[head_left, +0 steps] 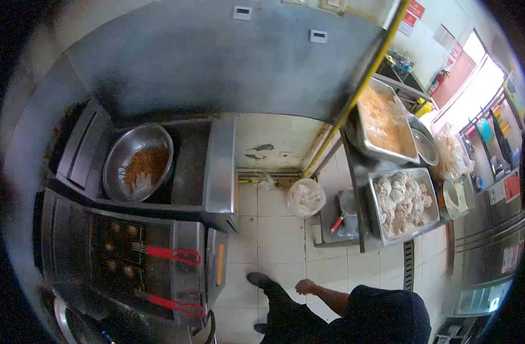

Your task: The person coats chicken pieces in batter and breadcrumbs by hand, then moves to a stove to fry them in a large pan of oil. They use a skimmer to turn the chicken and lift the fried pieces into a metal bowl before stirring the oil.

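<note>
My right hand [304, 286] hangs low over the white tiled floor, its fingers curled in with nothing visible in them. The dark sleeve [360, 307] and my dark trousers [297, 321] are beside it. My left hand is out of the picture. To the left is a deep fryer [185, 235], where two fryer baskets with red handles [173, 253] sit in dark oil. Small round pieces [122, 246] show in the oil of the farther basket. Behind it, a steel bowl [114, 155] with brown crumbly bits [148, 163] rests on another metal unit.
At right, a metal table [360, 189] carries a tray of whitish coated pieces [403, 200] and a deep pan of pale orange food [380, 120]. A bag-lined bucket [306, 198] stands on the floor. A yellow pipe [354, 97] slants up beside the wall.
</note>
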`<state>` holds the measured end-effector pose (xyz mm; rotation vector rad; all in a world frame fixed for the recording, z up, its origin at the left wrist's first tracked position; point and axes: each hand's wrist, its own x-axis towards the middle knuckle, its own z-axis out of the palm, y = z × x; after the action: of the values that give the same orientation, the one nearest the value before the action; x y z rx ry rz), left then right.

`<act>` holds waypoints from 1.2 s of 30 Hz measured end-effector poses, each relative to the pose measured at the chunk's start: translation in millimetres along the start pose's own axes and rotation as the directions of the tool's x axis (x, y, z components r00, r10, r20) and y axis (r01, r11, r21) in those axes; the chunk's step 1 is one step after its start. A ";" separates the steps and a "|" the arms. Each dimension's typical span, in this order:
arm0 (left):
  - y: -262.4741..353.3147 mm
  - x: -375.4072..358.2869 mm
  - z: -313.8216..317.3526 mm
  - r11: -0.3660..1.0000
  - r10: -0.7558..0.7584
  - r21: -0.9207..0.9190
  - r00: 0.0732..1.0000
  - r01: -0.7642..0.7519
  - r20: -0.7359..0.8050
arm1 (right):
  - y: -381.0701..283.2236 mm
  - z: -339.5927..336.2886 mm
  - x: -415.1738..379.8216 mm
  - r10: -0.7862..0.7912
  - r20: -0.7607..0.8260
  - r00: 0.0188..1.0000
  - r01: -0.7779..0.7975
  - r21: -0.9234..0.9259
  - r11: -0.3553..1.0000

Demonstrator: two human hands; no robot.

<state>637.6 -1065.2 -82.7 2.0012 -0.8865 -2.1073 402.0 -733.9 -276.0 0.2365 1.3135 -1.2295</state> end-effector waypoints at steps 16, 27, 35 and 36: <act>23.7 43.4 -20.6 0.997 0.007 0.078 0.997 -0.013 0.074 | -35.6 28.0 26.7 -0.089 0.212 0.973 0.225 -0.801 0.555; -309.4 -88.5 -187.0 0.961 0.119 -0.223 0.972 -0.164 -0.202 | -153.7 281.0 -59.9 0.865 0.416 0.282 0.596 -0.782 0.182; -549.1 -152.2 -254.5 0.650 -0.047 -0.751 0.980 -0.117 -0.193 | 11.5 550.5 -221.4 0.710 0.703 0.052 0.577 -0.601 0.553; -557.1 -164.2 -259.2 0.647 -0.044 -0.754 0.981 -0.114 -0.186 | 41.9 582.3 -241.5 0.674 0.738 0.039 0.630 -0.541 0.557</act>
<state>1076.6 -618.1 -191.6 1.6262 0.0509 -1.7615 832.9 -1014.4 91.1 -1.2746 0.2873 -0.1763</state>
